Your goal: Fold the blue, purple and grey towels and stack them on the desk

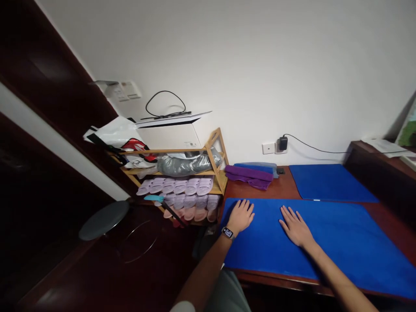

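Observation:
A large blue cloth (269, 251) lies spread flat over the dark red wooden table. My left hand (241, 216) rests palm down near its left edge, fingers stretched out, with a watch (228, 233) on the wrist. Farther right, my right hand (296, 227) also lies flat on the cloth with its fingers spread. Neither hand holds anything. Behind the cloth, a second, folded blue cloth (331, 182) sits near the wall. A purple cloth (249, 175) lies folded at the back left, in front of blue and grey cloths (260, 167).
Left of the table stands a wooden rack (218, 160) with rows of slippers (182, 186) and a white box (169, 135) on top. A round stool (104, 220) is at the far left. A black plug (283, 143) with a cable is in the wall socket.

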The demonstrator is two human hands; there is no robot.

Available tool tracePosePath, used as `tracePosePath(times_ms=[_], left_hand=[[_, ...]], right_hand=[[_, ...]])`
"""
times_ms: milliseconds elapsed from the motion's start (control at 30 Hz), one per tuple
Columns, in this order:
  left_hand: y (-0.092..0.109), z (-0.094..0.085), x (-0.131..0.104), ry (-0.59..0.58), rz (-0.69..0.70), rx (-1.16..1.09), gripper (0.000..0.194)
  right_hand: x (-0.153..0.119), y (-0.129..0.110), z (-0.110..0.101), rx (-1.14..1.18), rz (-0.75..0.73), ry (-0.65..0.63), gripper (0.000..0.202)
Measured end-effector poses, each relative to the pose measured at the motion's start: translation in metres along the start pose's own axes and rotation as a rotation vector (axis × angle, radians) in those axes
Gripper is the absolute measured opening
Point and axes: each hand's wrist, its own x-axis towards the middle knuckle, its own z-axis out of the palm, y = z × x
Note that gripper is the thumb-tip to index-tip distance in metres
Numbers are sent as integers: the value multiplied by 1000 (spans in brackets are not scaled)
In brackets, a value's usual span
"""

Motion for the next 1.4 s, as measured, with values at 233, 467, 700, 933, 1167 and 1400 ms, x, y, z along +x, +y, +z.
tracePosePath(times_ms=[233, 467, 700, 933, 1167, 1400], left_hand=[[-39, 47, -12, -20, -230, -196, 55], [-50, 63, -13, -8, -289, -251, 52], [-70, 61, -10, -85, -249, -239, 53], [-80, 67, -12, -58, -336, -188, 58], [-78, 68, -11, -69, -324, -178, 58], [-78, 65, -10, -92, -324, -171, 59]], right_hand=[[3, 19, 0, -16, 32, -20, 74], [-22, 180, -33, -124, 466, -27, 77], [-49, 252, -42, -76, 649, 44, 83], [-40, 251, -59, -101, 666, 14, 80], [15, 117, -58, -161, 314, 122, 72], [44, 15, -19, -6, 79, -39, 75]])
